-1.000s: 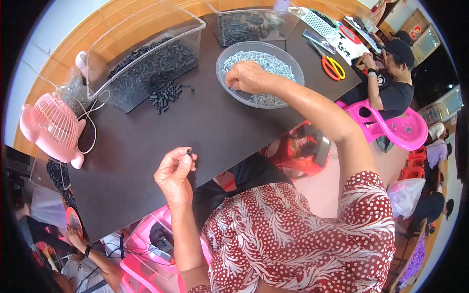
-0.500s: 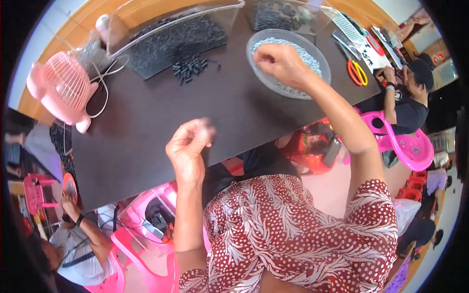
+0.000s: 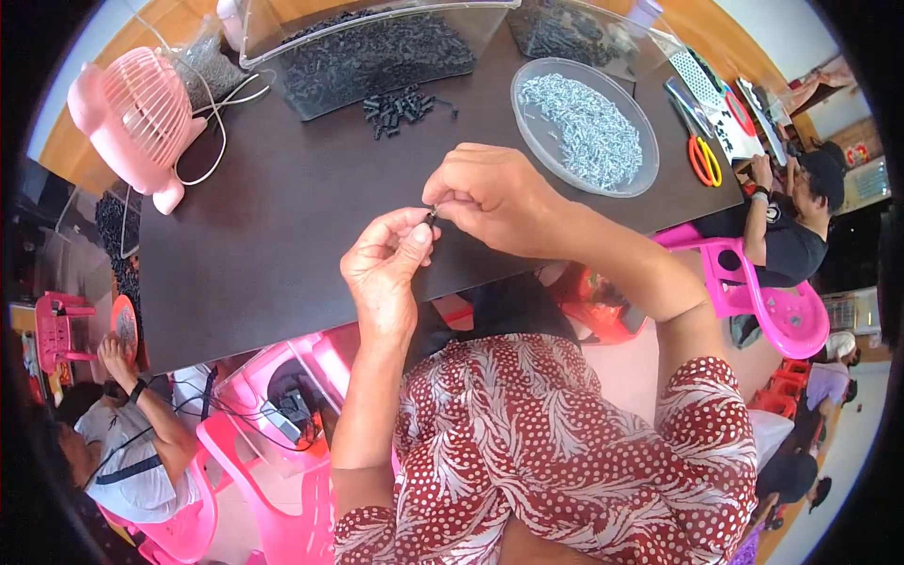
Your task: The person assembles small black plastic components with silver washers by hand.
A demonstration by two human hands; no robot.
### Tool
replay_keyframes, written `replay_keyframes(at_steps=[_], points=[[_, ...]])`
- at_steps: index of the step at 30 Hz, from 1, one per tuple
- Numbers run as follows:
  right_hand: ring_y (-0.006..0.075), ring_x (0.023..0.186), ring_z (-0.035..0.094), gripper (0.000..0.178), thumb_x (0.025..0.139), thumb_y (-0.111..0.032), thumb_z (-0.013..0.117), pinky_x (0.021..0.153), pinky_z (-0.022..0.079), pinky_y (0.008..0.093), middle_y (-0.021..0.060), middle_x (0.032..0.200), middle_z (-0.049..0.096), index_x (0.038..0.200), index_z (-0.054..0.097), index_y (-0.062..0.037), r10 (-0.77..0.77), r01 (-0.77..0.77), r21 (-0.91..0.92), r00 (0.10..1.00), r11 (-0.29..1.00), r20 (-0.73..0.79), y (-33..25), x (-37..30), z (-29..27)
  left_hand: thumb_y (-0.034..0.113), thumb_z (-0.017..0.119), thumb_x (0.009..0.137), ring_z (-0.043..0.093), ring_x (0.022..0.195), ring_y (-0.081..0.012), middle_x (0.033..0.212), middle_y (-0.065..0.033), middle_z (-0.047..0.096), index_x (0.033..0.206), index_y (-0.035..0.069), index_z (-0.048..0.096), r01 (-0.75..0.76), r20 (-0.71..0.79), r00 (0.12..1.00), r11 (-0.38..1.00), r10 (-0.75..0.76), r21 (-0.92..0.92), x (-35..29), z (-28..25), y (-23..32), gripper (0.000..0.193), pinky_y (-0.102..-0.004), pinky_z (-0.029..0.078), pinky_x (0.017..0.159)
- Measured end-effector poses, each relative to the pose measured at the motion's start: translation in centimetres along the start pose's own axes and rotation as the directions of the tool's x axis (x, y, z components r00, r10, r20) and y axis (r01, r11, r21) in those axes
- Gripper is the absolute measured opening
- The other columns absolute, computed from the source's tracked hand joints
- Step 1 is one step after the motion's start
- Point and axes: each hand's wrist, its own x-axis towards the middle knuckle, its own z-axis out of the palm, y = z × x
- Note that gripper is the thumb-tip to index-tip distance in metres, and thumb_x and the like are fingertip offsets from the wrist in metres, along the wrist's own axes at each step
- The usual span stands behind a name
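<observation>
My left hand (image 3: 381, 273), just above the table's near part, pinches a small black piece (image 3: 431, 218) between thumb and fingertips. Against that piece, my right hand (image 3: 504, 202) presses thumb and fingers together; whatever they grip is too small and covered to make out. Beyond my right hand stands a round, clear plastic bowl (image 3: 650, 174) with many small silvery metal pieces (image 3: 593, 132) in it. Farther off lies a loose heap of short black pieces (image 3: 400, 111), like the one in my left hand.
A clear bin (image 3: 377, 61) of black pieces stands at the back, with a second bin (image 3: 556, 38) beside it. A pink fan (image 3: 141, 113) with a white cable is at left. Scissors (image 3: 703, 162) lie at right. People sit at both sides.
My right hand has come from over the bowl, toward me and left, to meet my left hand at the black piece. The whole view has shifted slightly.
</observation>
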Motion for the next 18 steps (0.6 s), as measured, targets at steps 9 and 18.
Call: replay_keyframes(at_steps=[9, 18], points=[[0.0259, 0.070, 0.055, 0.016, 0.070, -0.004, 0.063, 0.060, 0.044, 0.0348, 0.0076, 0.073, 0.058, 0.086, 0.059, -0.0033, -0.155, 0.157, -0.200, 0.988, 0.967, 0.026, -0.5, 0.2, 1.1, 0.000, 0.064, 0.079, 0.058, 0.069, -0.0103, 0.080, -0.0048, 0.063, 0.094, -0.003, 0.063, -0.023, -0.071, 0.997, 1.000, 0.024, 0.019, -0.2, -0.1, -0.1, 0.015, -0.0201, 0.043, 0.057], [0.0232, 0.071, 0.050, 0.043, 0.072, -0.016, 0.050, 0.062, 0.040, 0.0337, 0.0140, 0.081, 0.053, 0.105, 0.050, 0.0110, -0.489, 0.409, -0.514, 0.872, 0.754, -0.025, -2.4, -1.2, 3.0, -0.010, 0.054, 0.079, 0.055, 0.068, -0.0098, 0.084, -0.0059, 0.063, 0.096, -0.006, 0.062, -0.039, -0.139, 0.990, 0.998, 0.031, -0.058, -0.2, 0.1, 0.5, 0.019, -0.0219, 0.046, 0.061]])
